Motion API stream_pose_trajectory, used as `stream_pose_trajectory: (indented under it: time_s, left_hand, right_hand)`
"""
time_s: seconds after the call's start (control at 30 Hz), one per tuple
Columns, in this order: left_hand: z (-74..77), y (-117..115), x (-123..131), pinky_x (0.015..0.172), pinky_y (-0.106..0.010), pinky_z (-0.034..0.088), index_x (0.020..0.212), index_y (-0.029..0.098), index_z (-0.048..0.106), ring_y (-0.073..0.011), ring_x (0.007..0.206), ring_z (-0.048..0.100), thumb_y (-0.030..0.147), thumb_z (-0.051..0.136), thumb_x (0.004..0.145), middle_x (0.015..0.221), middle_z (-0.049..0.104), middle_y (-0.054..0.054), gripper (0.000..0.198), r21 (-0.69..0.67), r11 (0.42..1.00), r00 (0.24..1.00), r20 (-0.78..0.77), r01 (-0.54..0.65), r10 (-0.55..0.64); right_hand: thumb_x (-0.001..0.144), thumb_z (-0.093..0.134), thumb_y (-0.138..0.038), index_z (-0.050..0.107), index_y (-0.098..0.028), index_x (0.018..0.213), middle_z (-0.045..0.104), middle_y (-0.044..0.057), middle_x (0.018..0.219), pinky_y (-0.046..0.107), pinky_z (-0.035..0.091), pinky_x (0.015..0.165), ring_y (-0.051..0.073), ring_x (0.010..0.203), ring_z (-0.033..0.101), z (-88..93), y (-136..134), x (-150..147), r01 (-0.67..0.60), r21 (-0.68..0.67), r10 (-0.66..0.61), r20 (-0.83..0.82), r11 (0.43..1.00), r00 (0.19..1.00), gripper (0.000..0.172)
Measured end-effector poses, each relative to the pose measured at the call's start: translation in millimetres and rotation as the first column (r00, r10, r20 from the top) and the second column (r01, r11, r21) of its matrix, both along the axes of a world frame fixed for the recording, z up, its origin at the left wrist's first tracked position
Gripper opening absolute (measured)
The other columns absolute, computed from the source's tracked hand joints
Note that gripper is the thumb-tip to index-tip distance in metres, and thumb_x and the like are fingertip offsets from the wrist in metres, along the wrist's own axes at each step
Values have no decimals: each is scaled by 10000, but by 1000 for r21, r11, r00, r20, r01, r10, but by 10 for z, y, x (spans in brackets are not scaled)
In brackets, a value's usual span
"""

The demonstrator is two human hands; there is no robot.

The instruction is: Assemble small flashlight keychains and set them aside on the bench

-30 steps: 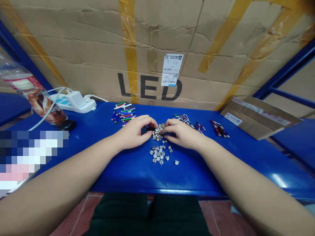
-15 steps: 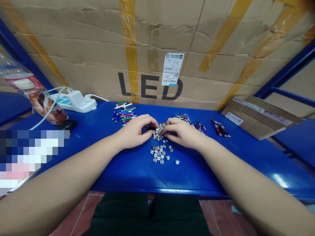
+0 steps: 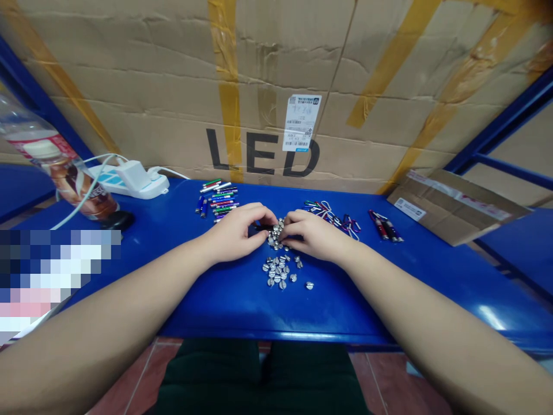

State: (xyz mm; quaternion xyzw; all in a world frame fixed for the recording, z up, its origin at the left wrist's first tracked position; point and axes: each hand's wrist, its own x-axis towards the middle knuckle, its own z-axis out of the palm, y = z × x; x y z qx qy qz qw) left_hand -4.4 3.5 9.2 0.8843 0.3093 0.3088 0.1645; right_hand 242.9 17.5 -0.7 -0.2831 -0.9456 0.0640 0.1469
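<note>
**Q:** What do we see at the centre?

**A:** We see the left hand [image 3: 235, 233] and right hand [image 3: 317, 235] close together, fingertips at a heap of slotted silver screws [image 3: 275, 234] on the blue table [image 3: 345, 305]. We cannot tell whether either hand grips one.

**Q:** What can we read?

**A:** We read a black "LED" on the cardboard carton [image 3: 173, 75], with a white barcode label [image 3: 299, 123] just above it; its small print is illegible.

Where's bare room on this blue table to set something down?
The widest bare patch of blue table lies right of the loose screws, below the red tubes. Another strip runs along the front edge. Crowded: around the left hand and right hand, over the screw heap.
</note>
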Motion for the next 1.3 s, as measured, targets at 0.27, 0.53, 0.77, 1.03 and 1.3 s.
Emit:
stream_pose_trajectory:
  time_s: [0.27, 0.53, 0.77, 1.03, 1.3]
  left_hand:
    - [-2, -2, 8, 908, -363, 543, 1038, 193, 673, -204, 967, 655, 138, 600, 874, 1011, 701, -44, 187, 5, 1000, 1000, -4, 6, -6]
    - [-2, 0, 17, 917, -365, 544, 1044, 193, 673, -209, 975, 657, 152, 603, 873, 1020, 700, -47, 189, -4, 1000, 1000, -11, 3, -3]
    - [2, 2, 16, 914, -372, 550, 1041, 200, 669, -215, 970, 661, 158, 606, 871, 1014, 705, -47, 186, -8, 1000, 1000, -16, 1, -1]
    - [1, 2, 1, 918, -362, 553, 1048, 198, 675, -216, 983, 663, 166, 620, 875, 1032, 706, -49, 185, -14, 1000, 1000, -12, -7, 7]
    - [-6, 10, -16, 926, -374, 553, 1050, 197, 672, -214, 998, 664, 153, 622, 872, 1059, 710, -51, 191, -41, 999, 1000, -12, 4, -5]
  right_hand:
    - [949, 707, -220, 802, -172, 975, 681, 97, 999, 379, 511, 907, 233, 947, 633, 33, -17, -34, 25, -37, -24, 20, 999, 1000, 110]
    - [940, 706, -192, 802, -166, 939, 687, 93, 966, 372, 503, 894, 228, 917, 635, 68, -60, -90, 58, -8, -58, 65, 998, 996, 99]
    - [956, 660, -187, 797, -168, 950, 692, 101, 981, 372, 498, 890, 225, 913, 628, 95, -80, -66, 63, 13, -64, 94, 998, 994, 138]
    - [893, 602, -69, 811, -182, 1041, 684, 97, 933, 399, 498, 894, 235, 895, 624, 196, -239, 32, 81, 28, -85, 204, 996, 975, 280]
    - [926, 578, -82, 814, -198, 1077, 729, 99, 1003, 366, 547, 858, 223, 892, 699, 290, -361, 193, 136, -57, -120, 229, 989, 966, 303]
